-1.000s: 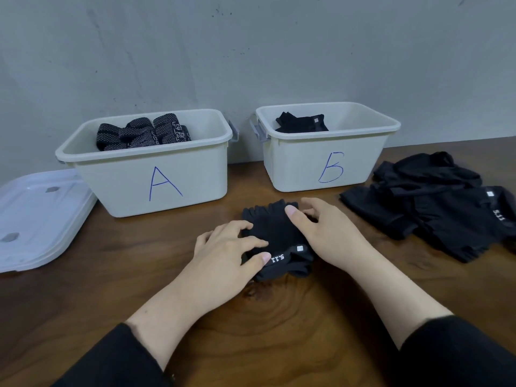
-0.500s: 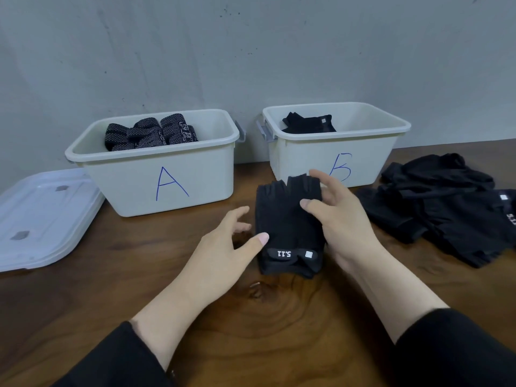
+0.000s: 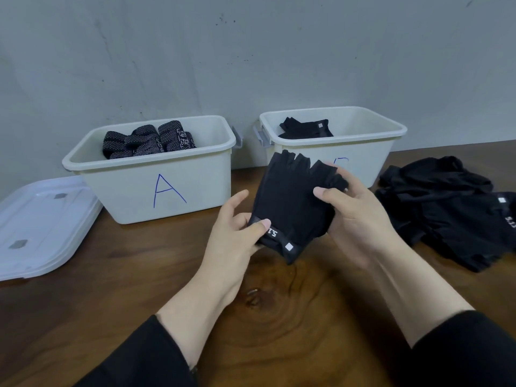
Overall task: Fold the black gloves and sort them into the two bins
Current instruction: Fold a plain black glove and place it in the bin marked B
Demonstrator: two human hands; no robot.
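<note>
Wooden tabletop (image 3: 83,297) carrying bin A (image 3: 150,174) and bin B (image 3: 335,141), loose gloves (image 3: 452,208) heaped at right. Raised above it, before bin B, fingerless black glove (image 3: 290,208): left hand (image 3: 237,236) pinching cuff, right hand (image 3: 354,216) curled round finger end.

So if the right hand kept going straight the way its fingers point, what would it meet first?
Probably the left hand: the right hand points leftward across the held glove, though depth is unclear.
</note>
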